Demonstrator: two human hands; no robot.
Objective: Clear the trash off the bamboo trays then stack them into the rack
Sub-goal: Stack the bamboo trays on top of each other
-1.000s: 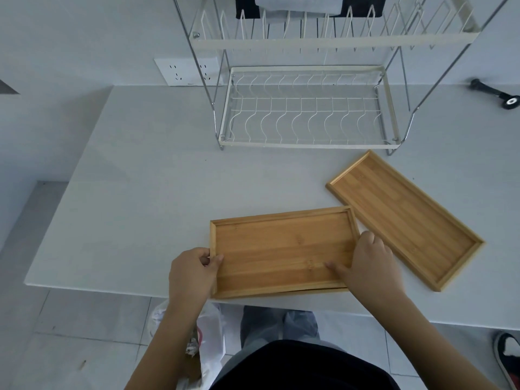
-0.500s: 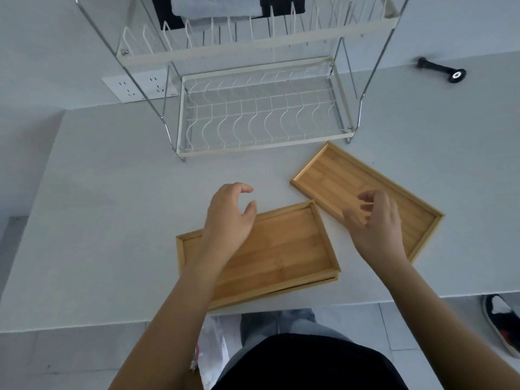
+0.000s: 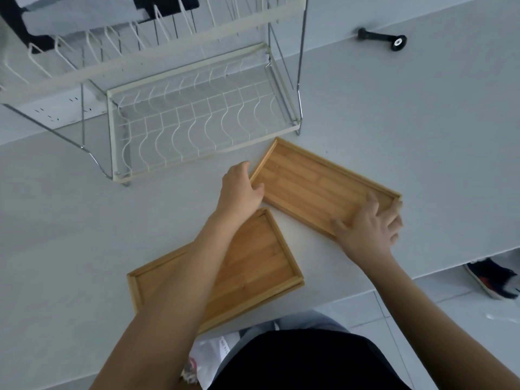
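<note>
Two bare bamboo trays lie on the white table. The far tray (image 3: pixel 315 184) sits angled just in front of the white wire dish rack (image 3: pixel 197 119). My left hand (image 3: pixel 240 190) grips its left corner and my right hand (image 3: pixel 371 226) grips its right end, fingers over the rim. The near tray (image 3: pixel 253 266) lies at the table's front edge, partly hidden under my left forearm. No trash shows on either tray.
A black handled tool (image 3: pixel 385 40) lies at the back right of the table. A wall socket (image 3: pixel 62 111) is behind the rack. Below the table edge hang a plastic bag (image 3: pixel 208 353) and, on the floor at right, a shoe (image 3: pixel 492 280).
Both hands left the near tray, moved up and right, and took hold of the far tray's two ends. The view swung left and tilted.
</note>
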